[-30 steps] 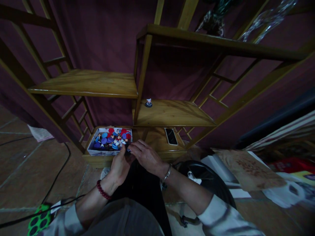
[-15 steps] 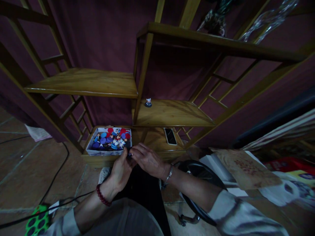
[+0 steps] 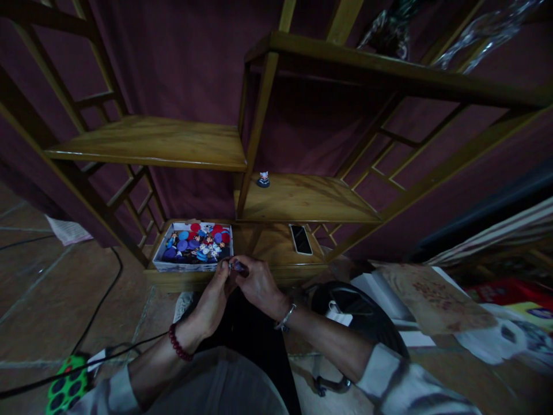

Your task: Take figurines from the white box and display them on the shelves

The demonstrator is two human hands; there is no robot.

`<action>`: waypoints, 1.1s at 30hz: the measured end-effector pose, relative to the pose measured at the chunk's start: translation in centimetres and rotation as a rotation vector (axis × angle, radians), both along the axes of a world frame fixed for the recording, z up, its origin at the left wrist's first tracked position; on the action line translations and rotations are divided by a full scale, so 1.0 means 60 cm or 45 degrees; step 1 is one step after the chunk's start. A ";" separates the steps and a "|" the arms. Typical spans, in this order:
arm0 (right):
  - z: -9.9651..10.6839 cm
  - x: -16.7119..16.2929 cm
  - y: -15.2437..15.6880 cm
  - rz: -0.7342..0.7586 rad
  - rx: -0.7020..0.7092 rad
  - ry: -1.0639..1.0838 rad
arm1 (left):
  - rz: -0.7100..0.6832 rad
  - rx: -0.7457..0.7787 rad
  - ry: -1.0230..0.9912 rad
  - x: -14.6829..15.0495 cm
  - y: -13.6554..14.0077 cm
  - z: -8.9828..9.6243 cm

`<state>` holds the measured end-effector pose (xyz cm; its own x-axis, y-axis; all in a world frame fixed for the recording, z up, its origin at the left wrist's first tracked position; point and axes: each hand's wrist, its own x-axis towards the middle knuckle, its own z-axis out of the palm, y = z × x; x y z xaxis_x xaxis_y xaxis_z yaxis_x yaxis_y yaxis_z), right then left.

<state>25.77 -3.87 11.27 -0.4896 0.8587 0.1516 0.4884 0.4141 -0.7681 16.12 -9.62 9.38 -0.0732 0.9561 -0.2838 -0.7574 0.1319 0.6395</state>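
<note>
My left hand (image 3: 216,291) is closed, its thumb and fingers pinching something tiny beside the box; the fingers hide most of it. Meeting it fingertip to fingertip, my right hand (image 3: 260,283) pinches a small dark purplish piece (image 3: 240,268), too small to name for certain. Just beyond my hands stands an open cardboard box (image 3: 185,267) full of small toy figurines and round discs in red, blue and purple. On the shelf above, a little white-headed figurine (image 3: 263,178) stands upright on a dark round base.
A phone (image 3: 301,239) lies on the low wooden board right of the box. Wooden shelves (image 3: 151,141) rise in front of me. To my right are a black round stool (image 3: 367,323) and a cardboard sheet (image 3: 432,294). A black cable (image 3: 99,305) crosses the floor at left.
My right hand has turned, its fingers shifting slightly right, so the purplish piece between the fingertips shows more. My left hand has stayed nearly in place. The view has shifted slightly.
</note>
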 end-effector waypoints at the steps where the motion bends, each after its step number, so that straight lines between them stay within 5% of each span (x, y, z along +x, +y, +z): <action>1: -0.002 -0.001 0.000 -0.014 -0.031 0.009 | -0.014 0.015 0.021 -0.001 -0.001 -0.002; 8: 0.006 -0.003 -0.001 -0.020 -0.027 0.020 | -0.034 0.030 0.061 -0.001 0.000 0.004; 16: 0.000 0.012 0.000 0.215 0.485 -0.122 | -0.060 -0.053 -0.191 -0.004 0.001 0.024; 23: 0.010 0.026 0.008 0.469 0.709 -0.251 | -0.186 -0.009 -0.359 -0.007 0.005 0.028; 33: 0.007 0.013 -0.002 0.057 0.184 -0.010 | -0.067 -0.004 -0.023 0.002 0.002 0.020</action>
